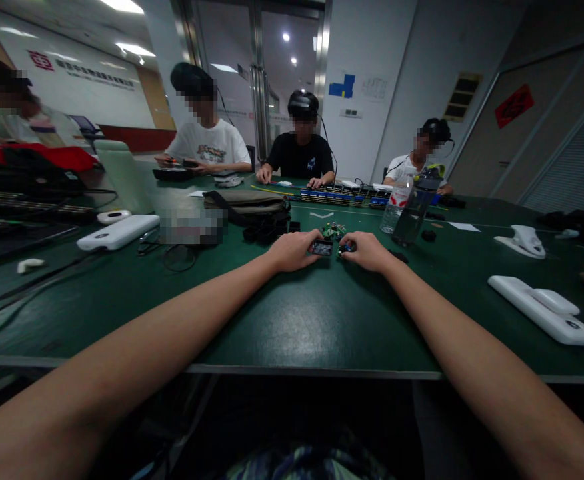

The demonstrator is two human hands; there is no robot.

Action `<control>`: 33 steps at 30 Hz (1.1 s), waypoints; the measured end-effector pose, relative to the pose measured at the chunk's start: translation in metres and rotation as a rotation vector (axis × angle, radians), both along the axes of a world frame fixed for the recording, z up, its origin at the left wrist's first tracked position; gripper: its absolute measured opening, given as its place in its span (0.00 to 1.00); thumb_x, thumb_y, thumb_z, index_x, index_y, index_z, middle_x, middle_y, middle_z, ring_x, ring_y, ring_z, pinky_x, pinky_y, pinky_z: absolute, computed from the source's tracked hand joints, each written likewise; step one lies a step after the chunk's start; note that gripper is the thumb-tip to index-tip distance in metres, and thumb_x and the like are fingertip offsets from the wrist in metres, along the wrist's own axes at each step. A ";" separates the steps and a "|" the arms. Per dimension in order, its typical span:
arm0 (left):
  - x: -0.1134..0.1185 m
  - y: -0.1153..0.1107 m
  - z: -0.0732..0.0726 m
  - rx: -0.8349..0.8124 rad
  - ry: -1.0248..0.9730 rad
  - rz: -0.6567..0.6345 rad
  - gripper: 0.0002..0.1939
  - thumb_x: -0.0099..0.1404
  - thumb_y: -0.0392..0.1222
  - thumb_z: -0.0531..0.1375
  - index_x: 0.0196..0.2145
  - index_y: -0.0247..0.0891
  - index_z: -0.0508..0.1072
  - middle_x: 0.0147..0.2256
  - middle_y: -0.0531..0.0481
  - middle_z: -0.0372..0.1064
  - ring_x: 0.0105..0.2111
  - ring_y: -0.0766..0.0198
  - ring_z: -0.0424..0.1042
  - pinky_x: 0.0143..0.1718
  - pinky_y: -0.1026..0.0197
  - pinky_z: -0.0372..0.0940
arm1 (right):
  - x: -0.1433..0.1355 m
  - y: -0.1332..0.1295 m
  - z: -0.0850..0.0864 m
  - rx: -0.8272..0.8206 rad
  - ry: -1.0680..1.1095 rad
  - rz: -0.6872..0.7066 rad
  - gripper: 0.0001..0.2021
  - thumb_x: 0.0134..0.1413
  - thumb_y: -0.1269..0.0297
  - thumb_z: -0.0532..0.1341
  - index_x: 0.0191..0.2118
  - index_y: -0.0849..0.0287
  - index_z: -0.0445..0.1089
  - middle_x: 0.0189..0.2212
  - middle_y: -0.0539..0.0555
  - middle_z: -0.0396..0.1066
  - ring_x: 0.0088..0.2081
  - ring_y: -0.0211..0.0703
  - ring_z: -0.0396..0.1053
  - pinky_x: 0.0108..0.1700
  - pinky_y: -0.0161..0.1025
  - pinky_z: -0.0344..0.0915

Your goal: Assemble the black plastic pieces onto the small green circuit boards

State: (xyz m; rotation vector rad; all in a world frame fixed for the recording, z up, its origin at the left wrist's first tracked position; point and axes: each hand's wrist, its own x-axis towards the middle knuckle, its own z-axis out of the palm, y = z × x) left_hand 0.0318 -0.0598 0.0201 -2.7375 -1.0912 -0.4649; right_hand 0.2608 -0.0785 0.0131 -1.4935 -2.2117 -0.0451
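My left hand reaches out over the green table, its thumb and fingers closed on the side of a small dark rectangular box with a greyish inside. Across a small gap, my right hand pinches a small dark piece with a bit of blue; its kind is too small to tell. Just behind both hands lies a little heap of green circuit boards. Several black parts lie beyond my left hand.
A plastic bottle and a dark drinking bottle stand right of my hands. White power banks lie at both sides. A folded bag sits at the back left. Several people with head-worn cameras sit around the table.
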 end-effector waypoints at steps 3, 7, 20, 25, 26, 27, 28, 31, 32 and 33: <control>0.000 0.000 0.000 -0.008 0.003 0.002 0.19 0.63 0.48 0.58 0.50 0.41 0.65 0.42 0.47 0.75 0.40 0.54 0.76 0.37 0.59 0.66 | -0.002 -0.002 0.002 -0.010 -0.004 0.003 0.11 0.46 0.69 0.68 0.39 0.58 0.76 0.32 0.52 0.74 0.34 0.41 0.69 0.38 0.36 0.62; 0.000 -0.001 0.000 -0.018 0.009 0.001 0.19 0.63 0.48 0.58 0.50 0.42 0.65 0.42 0.47 0.75 0.41 0.55 0.76 0.38 0.60 0.67 | -0.004 -0.004 0.003 -0.010 0.009 0.018 0.11 0.46 0.70 0.68 0.39 0.59 0.76 0.32 0.51 0.73 0.33 0.40 0.69 0.37 0.35 0.61; -0.001 0.001 -0.003 0.013 0.006 0.035 0.19 0.64 0.49 0.58 0.51 0.43 0.64 0.39 0.47 0.76 0.40 0.53 0.77 0.37 0.59 0.67 | -0.002 0.000 -0.001 0.004 0.051 0.054 0.12 0.45 0.72 0.67 0.40 0.58 0.74 0.32 0.51 0.72 0.31 0.39 0.67 0.38 0.36 0.62; -0.001 0.003 -0.003 0.037 -0.015 0.042 0.19 0.64 0.48 0.57 0.52 0.42 0.64 0.40 0.48 0.76 0.40 0.54 0.77 0.37 0.60 0.67 | -0.005 -0.004 0.003 0.094 0.093 0.120 0.20 0.42 0.74 0.65 0.46 0.59 0.72 0.37 0.54 0.73 0.39 0.45 0.69 0.46 0.41 0.63; -0.001 0.003 -0.002 0.038 -0.020 0.037 0.19 0.64 0.47 0.57 0.52 0.42 0.64 0.40 0.48 0.76 0.40 0.54 0.77 0.37 0.60 0.67 | -0.007 -0.006 0.004 0.106 0.102 0.142 0.21 0.42 0.74 0.65 0.46 0.59 0.72 0.38 0.55 0.73 0.40 0.46 0.69 0.47 0.42 0.63; -0.001 0.003 -0.002 0.039 -0.028 0.032 0.19 0.64 0.47 0.57 0.52 0.42 0.64 0.40 0.48 0.76 0.41 0.54 0.76 0.37 0.60 0.67 | -0.009 -0.008 0.006 0.109 0.109 0.172 0.20 0.42 0.74 0.65 0.46 0.58 0.72 0.38 0.55 0.73 0.41 0.46 0.69 0.48 0.42 0.63; -0.001 0.003 -0.002 0.041 -0.036 0.025 0.19 0.64 0.47 0.57 0.51 0.42 0.64 0.40 0.48 0.76 0.41 0.54 0.76 0.37 0.60 0.67 | -0.011 -0.009 0.008 0.112 0.121 0.196 0.20 0.42 0.73 0.65 0.46 0.58 0.72 0.39 0.55 0.73 0.41 0.47 0.69 0.48 0.43 0.63; -0.001 0.001 -0.001 0.045 -0.057 0.000 0.18 0.65 0.47 0.57 0.51 0.42 0.65 0.40 0.48 0.76 0.40 0.55 0.76 0.37 0.60 0.66 | -0.015 -0.013 0.012 0.106 0.140 0.235 0.19 0.43 0.70 0.67 0.45 0.58 0.73 0.39 0.55 0.73 0.42 0.48 0.69 0.48 0.44 0.64; -0.001 0.001 -0.001 0.046 -0.063 -0.006 0.18 0.65 0.47 0.57 0.51 0.42 0.66 0.40 0.48 0.76 0.39 0.55 0.77 0.37 0.60 0.66 | -0.016 -0.013 0.013 0.106 0.143 0.236 0.19 0.42 0.69 0.68 0.44 0.58 0.73 0.39 0.55 0.73 0.42 0.48 0.69 0.48 0.45 0.64; -0.001 0.000 -0.001 0.047 -0.069 -0.010 0.18 0.66 0.48 0.56 0.51 0.42 0.66 0.40 0.48 0.76 0.39 0.55 0.77 0.37 0.60 0.66 | -0.017 -0.013 0.013 0.108 0.146 0.235 0.19 0.42 0.69 0.68 0.44 0.59 0.73 0.39 0.55 0.74 0.42 0.48 0.70 0.48 0.45 0.64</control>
